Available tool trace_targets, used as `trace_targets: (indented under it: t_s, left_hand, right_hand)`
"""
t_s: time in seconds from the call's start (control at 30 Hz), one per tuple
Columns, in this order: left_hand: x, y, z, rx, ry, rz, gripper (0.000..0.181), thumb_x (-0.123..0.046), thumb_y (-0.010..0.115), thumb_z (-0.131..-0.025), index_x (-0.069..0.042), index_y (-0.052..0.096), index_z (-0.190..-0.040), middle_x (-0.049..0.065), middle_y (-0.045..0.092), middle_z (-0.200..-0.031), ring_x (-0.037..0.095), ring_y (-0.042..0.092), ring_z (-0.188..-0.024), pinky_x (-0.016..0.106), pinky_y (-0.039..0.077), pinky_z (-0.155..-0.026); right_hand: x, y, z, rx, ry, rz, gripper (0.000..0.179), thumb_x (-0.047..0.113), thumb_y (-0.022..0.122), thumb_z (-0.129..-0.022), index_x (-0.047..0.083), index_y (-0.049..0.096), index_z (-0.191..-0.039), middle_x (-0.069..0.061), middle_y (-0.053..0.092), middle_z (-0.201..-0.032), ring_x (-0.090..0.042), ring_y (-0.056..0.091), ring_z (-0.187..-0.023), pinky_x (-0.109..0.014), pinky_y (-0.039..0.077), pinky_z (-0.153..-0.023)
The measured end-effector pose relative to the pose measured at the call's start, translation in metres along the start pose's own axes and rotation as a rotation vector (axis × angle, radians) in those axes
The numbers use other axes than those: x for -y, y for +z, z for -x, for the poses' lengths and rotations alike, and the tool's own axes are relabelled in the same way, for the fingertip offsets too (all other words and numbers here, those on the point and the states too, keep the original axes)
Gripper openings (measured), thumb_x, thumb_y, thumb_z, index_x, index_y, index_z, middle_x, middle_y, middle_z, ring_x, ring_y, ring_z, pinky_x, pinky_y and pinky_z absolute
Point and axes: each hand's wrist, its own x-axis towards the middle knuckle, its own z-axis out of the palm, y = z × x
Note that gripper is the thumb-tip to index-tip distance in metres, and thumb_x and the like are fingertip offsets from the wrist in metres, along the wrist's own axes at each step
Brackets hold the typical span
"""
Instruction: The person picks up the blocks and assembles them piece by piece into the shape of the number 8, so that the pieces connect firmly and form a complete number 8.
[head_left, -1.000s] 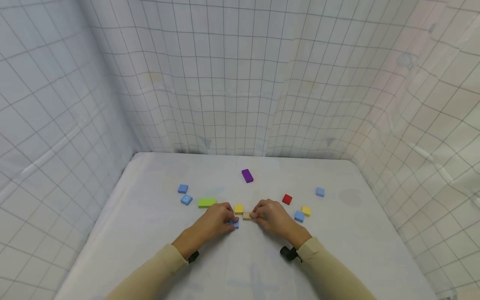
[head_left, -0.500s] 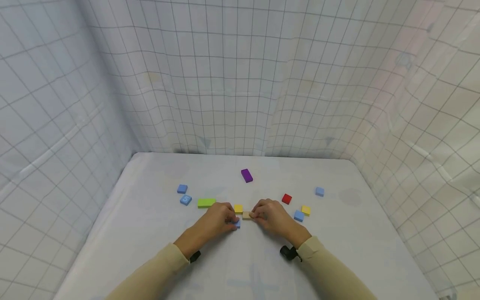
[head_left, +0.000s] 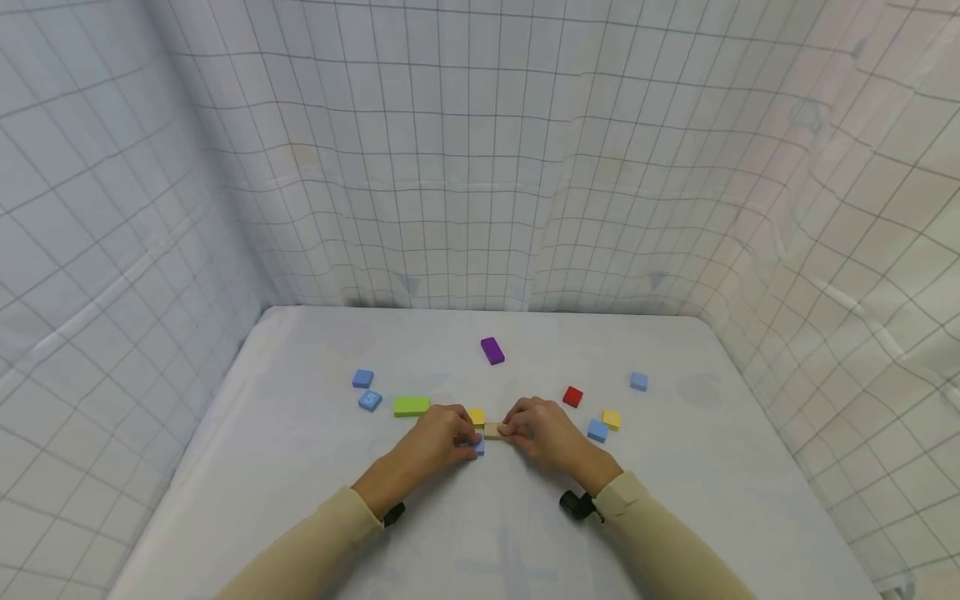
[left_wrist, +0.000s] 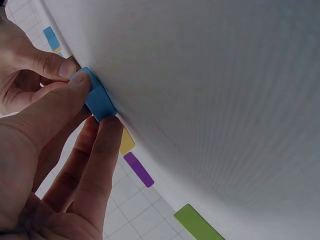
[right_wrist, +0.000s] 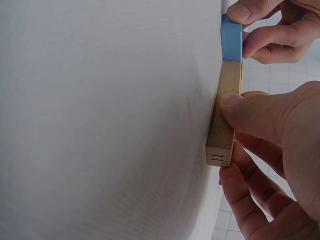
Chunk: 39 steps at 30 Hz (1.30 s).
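My left hand point(head_left: 442, 435) pinches a small blue block point(left_wrist: 100, 102) between thumb and fingers, low on the white table. With thumb and fingertips, my right hand point(head_left: 542, 429) grips a longer bare-wood block point(right_wrist: 224, 117) that has dark marks on its end. In the right wrist view the blue block's side meets the far end of the wooden one. Just behind both lies a yellow block point(head_left: 477, 416), partly hidden by my left fingers in the head view.
On the white table point(head_left: 480, 533), a green block point(head_left: 412, 406) and two blue blocks lie left. A purple block point(head_left: 492, 351) is farther back. To the right are a red block point(head_left: 573, 397), a yellow block point(head_left: 611, 419) and two blue ones. Gridded white curtains point(head_left: 465, 167) enclose the table.
My left hand has slid the blue block slightly right, up to the wooden block. The right hand and its wooden block have stayed nearly still.
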Motion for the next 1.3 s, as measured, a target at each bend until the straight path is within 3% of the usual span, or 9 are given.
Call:
trace_targets:
  t_s: [0.53, 0.7, 0.83, 0.93, 1.0, 1.1, 1.23, 1.3]
  left_hand:
    - [0.009, 0.004, -0.002, 0.004, 0.014, -0.016, 0.02, -0.024, 0.107, -0.086, -0.022, 0.096, -0.103, -0.011, 0.083, -0.104, -0.003, 0.072, -0.092, 0.018, 0.065, -0.086]
    - [0.007, 0.001, -0.001, -0.009, 0.044, -0.006, 0.02, -0.022, 0.107, -0.086, -0.019, 0.095, -0.101, -0.009, 0.083, -0.102, -0.001, 0.072, -0.09, 0.019, 0.066, -0.083]
    - [-0.019, -0.022, 0.003, -0.001, 0.069, 0.037, 0.018, -0.012, 0.105, -0.087, -0.011, 0.094, -0.101, 0.0, 0.083, -0.099, 0.007, 0.074, -0.087, 0.025, 0.067, -0.081]
    - [-0.045, -0.043, 0.007, 0.02, 0.035, 0.057, 0.016, -0.006, 0.103, -0.088, -0.005, 0.093, -0.101, 0.005, 0.083, -0.099, 0.013, 0.075, -0.088, 0.029, 0.069, -0.083]
    - [-0.053, -0.049, 0.008, 0.03, 0.01, 0.064, 0.016, -0.004, 0.102, -0.088, -0.003, 0.093, -0.101, 0.007, 0.083, -0.1, 0.015, 0.076, -0.089, 0.03, 0.07, -0.085]
    - [-0.043, -0.04, 0.006, 0.007, 0.037, 0.06, 0.017, -0.005, 0.103, -0.087, -0.005, 0.093, -0.1, 0.006, 0.083, -0.099, 0.012, 0.075, -0.087, 0.028, 0.069, -0.082]
    - [-0.013, -0.015, 0.001, -0.03, 0.062, 0.062, 0.018, -0.012, 0.106, -0.085, -0.012, 0.094, -0.099, -0.002, 0.083, -0.098, 0.003, 0.073, -0.086, 0.022, 0.066, -0.08]
    - [-0.006, -0.009, 0.0, -0.031, 0.061, 0.061, 0.019, -0.015, 0.107, -0.085, -0.015, 0.095, -0.099, -0.004, 0.083, -0.098, 0.002, 0.073, -0.087, 0.022, 0.066, -0.081]
  right_hand:
    - [0.0, 0.002, 0.0, -0.018, -0.013, 0.011, 0.006, 0.015, 0.091, -0.104, 0.013, 0.094, -0.109, 0.001, 0.086, -0.113, -0.017, 0.077, -0.106, -0.038, 0.068, -0.097]
    - [-0.002, 0.003, 0.0, -0.026, -0.024, 0.011, 0.006, 0.015, 0.091, -0.104, 0.013, 0.094, -0.108, 0.001, 0.086, -0.112, -0.017, 0.077, -0.106, -0.037, 0.068, -0.097]
    - [-0.001, 0.003, 0.0, -0.024, -0.02, 0.006, 0.006, 0.015, 0.091, -0.104, 0.013, 0.094, -0.108, 0.0, 0.086, -0.112, -0.017, 0.077, -0.106, -0.037, 0.068, -0.097]
    - [-0.001, 0.002, 0.0, -0.02, -0.012, 0.011, 0.006, 0.016, 0.091, -0.104, 0.013, 0.094, -0.108, 0.0, 0.086, -0.112, -0.017, 0.077, -0.106, -0.037, 0.068, -0.097]
    - [-0.001, 0.002, 0.0, -0.021, -0.009, 0.015, 0.006, 0.016, 0.091, -0.104, 0.013, 0.094, -0.108, 0.0, 0.086, -0.112, -0.017, 0.077, -0.106, -0.037, 0.068, -0.096]
    - [-0.001, 0.003, 0.0, -0.023, -0.004, 0.013, 0.006, 0.015, 0.092, -0.103, 0.013, 0.094, -0.109, 0.0, 0.086, -0.113, -0.018, 0.077, -0.106, -0.037, 0.069, -0.097]
    - [-0.003, 0.002, 0.0, -0.016, 0.007, -0.005, 0.008, 0.014, 0.092, -0.103, 0.014, 0.094, -0.111, 0.001, 0.086, -0.114, -0.017, 0.078, -0.108, -0.039, 0.069, -0.099]
    - [-0.003, 0.002, 0.0, -0.014, 0.009, -0.011, 0.01, 0.013, 0.092, -0.102, 0.014, 0.093, -0.112, 0.001, 0.086, -0.115, -0.018, 0.078, -0.109, -0.04, 0.069, -0.1]
